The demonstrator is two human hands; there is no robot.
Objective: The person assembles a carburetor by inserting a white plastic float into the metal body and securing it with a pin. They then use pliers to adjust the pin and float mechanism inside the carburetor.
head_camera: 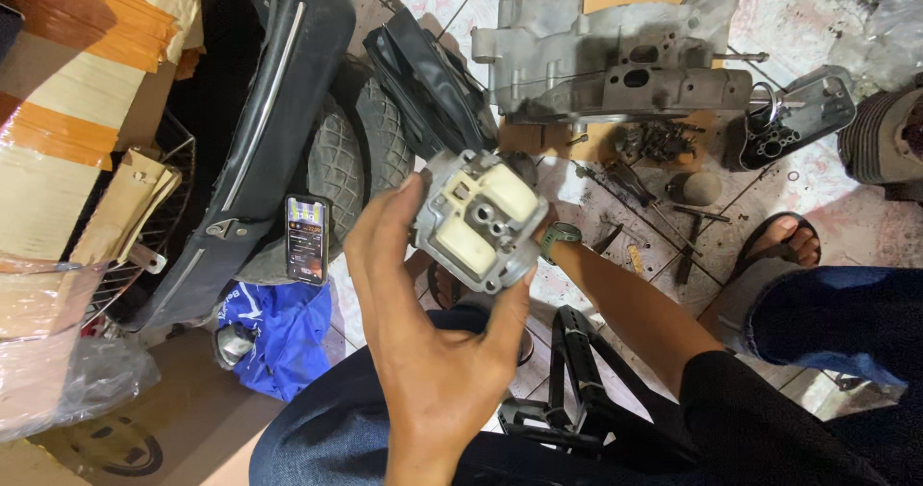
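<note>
My left hand is raised in the middle of the view and grips a grey metal carburettor body. Its fingers are on the part's left side and its thumb is on the lower right edge. The part faces me and shows two cream floats and small round holes between them. My right hand reaches in from the right behind the part. A green wristwatch shows on that wrist, and the fingers are hidden by the part.
On the tiled floor lie a grey engine crankcase, a finned cylinder, small tools and parts, a tyre, a black body panel, a lit phone, a blue cloth and a black frame. My sandalled foot is at right, with cardboard boxes at left.
</note>
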